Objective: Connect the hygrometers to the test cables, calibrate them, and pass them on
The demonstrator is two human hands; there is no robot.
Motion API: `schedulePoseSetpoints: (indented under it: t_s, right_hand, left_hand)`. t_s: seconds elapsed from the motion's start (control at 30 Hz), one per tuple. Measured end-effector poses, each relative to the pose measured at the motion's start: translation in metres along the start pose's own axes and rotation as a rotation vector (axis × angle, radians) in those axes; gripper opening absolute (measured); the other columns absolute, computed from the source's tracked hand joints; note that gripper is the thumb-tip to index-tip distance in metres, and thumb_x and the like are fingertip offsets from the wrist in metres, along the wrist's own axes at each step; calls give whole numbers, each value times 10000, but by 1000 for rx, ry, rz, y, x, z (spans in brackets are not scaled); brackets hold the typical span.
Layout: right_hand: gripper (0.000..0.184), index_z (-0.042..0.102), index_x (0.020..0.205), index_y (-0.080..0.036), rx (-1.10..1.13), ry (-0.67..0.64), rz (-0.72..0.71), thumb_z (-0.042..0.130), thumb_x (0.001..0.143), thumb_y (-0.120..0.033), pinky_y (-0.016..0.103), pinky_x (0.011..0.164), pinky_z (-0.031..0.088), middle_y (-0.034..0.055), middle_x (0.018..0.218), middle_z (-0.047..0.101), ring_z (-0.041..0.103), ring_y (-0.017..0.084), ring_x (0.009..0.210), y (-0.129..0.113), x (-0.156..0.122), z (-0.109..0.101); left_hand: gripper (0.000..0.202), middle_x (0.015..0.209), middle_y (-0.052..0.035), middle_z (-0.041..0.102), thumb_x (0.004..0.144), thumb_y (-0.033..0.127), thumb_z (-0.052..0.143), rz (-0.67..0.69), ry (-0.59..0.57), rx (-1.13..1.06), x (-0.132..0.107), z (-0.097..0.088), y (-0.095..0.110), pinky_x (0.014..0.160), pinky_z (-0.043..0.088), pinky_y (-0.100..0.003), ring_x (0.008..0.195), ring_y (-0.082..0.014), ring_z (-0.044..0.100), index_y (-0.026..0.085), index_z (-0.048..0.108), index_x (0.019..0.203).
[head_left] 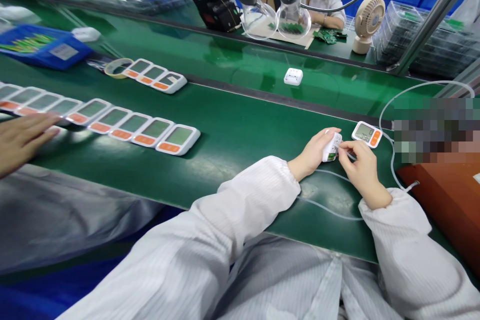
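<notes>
My left hand (313, 152) is closed around a small white digital monitor (330, 151), tilted so its screen is hidden; a green patch shows at its lower end. Pinched at that monitor's edge, my right hand (360, 166) grips the end of a clear tube (333, 173); whether the tube is seated in the monitor, I cannot tell. Just beyond my right hand lies another monitor (366, 134), with digits on its screen and orange buttons. The tubing loops over the green work surface (240, 155) on the right.
A row of monitors (178, 140) extends left, where another person's hand (26, 140) reaches. Three monitors (153, 75) lie behind, near a tape roll (118, 67). A white unit (293, 76) sits farther back. An orange-brown box (442, 190) stands right; a fan (368, 22) is behind.
</notes>
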State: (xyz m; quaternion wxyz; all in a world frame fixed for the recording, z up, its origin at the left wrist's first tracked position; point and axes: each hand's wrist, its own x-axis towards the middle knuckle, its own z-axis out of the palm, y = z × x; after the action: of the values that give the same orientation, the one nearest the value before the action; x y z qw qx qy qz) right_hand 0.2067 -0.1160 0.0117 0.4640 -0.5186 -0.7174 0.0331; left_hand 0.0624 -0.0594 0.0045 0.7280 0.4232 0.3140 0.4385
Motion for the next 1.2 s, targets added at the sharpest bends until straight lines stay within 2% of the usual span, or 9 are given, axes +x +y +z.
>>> schedulePoseSetpoints:
  t_s: [0.2, 0.73, 1.2]
  right_hand:
    - [74, 643, 862, -225, 2, 26, 0, 594, 917, -235, 337, 673, 507, 22, 784, 685, 610, 193, 692, -1, 0, 1]
    - [109, 632, 853, -233, 8, -10, 51, 585, 935, -289, 344, 677, 499, 25, 787, 676, 599, 198, 693, -3, -1, 1]
    - [130, 626, 813, -230, -10, -27, 69, 569, 921, -276, 331, 662, 487, 18, 747, 656, 587, 190, 670, -1, -1, 1]
  left_hand:
    - [445, 933, -31, 662, 849, 511, 671, -2, -11, 12, 0, 1, 0, 715, 445, -262, 789, -137, 588, 158, 660, 1120]
    - [438, 965, -42, 665, 876, 519, 643, 16, -11, 98, -1, 1, 1, 737, 447, -268, 807, -145, 583, 161, 662, 1128]
    - [466, 976, -51, 667, 884, 544, 628, 22, -31, 140, -4, 1, 3, 753, 453, -280, 799, -151, 573, 162, 667, 1149]
